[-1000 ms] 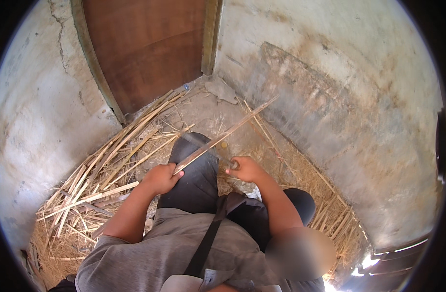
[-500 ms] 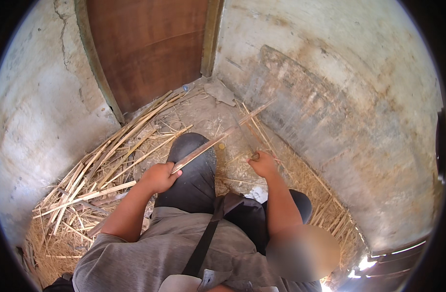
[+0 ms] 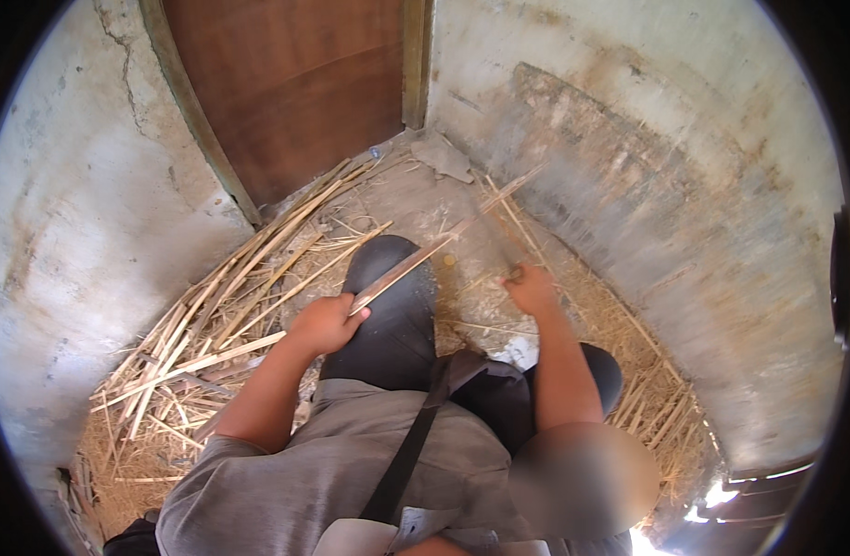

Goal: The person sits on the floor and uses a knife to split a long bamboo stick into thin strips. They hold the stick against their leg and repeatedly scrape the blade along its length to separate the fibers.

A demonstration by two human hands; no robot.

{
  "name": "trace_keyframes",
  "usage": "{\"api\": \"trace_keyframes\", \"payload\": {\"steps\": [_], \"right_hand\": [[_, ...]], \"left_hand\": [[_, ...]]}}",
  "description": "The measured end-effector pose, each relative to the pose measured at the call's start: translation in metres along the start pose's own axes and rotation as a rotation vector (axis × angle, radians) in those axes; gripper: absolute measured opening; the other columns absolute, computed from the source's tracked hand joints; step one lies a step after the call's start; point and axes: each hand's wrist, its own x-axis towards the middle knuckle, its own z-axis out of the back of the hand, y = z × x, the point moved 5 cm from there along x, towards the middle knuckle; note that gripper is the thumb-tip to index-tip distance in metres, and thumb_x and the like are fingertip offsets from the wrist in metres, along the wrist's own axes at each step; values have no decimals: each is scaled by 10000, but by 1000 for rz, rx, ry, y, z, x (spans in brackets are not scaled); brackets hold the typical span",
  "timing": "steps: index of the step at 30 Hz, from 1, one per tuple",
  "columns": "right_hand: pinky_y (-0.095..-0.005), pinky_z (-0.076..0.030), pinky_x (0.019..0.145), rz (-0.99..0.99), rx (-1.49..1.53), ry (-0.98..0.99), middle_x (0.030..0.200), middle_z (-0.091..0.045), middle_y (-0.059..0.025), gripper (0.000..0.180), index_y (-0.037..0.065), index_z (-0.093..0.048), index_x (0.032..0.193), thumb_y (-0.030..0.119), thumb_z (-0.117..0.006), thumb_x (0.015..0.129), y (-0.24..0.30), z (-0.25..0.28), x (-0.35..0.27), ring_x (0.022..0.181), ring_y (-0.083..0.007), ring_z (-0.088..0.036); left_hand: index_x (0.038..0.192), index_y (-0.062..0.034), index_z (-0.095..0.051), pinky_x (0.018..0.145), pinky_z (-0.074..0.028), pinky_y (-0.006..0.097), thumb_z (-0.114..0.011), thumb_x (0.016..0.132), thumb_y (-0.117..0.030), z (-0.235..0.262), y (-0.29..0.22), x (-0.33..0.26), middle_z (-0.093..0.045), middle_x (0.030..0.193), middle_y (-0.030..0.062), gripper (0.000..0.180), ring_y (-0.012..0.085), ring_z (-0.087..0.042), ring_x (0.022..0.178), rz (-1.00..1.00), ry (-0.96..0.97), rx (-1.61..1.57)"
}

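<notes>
My left hand (image 3: 328,322) is closed round the near end of a long split bamboo strip (image 3: 402,278). The strip slants up and away to the right across my raised knee (image 3: 380,310), its far end close to the right wall. My right hand (image 3: 534,291) grips the handle of a knife (image 3: 501,237), mostly hidden in the fist. Its thin blade is smeared by motion and points up and left toward the strip's far half. Whether the blade touches the strip I cannot tell.
Long bamboo strips (image 3: 249,264) lie heaped along the left wall (image 3: 91,213). Shavings (image 3: 661,408) cover the floor by the right wall (image 3: 657,204). A brown door (image 3: 291,88) stands ahead. Something white and crumpled (image 3: 516,352) lies near my right forearm.
The whole view has shifted, so everything sits slightly farther right. My left hand keeps its hold on the bamboo strip, and my right hand keeps the knife, its blade blurred now.
</notes>
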Motion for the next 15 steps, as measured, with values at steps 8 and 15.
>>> {"api": "trace_keyframes", "payload": {"steps": [8,15], "right_hand": [[-470,-540,810,154,154,61,951,-720,-222,535,30,-687,1196,439,-761,860,74,25,-29,933,-402,-700],[-448,-539,745,238,189,100,831,-708,-193,531,36,-694,1184,439,-782,850,100,28,-29,826,-360,-709]], "left_hand": [[997,-15,-618,807,-517,544,-549,1007,-514,2,0,-5,-694,892,259,504,466,-669,895,23,-1,59],[986,-28,-616,760,-519,543,-596,973,-550,5,5,-10,-690,827,242,522,465,-674,834,-27,-8,-26]]}}
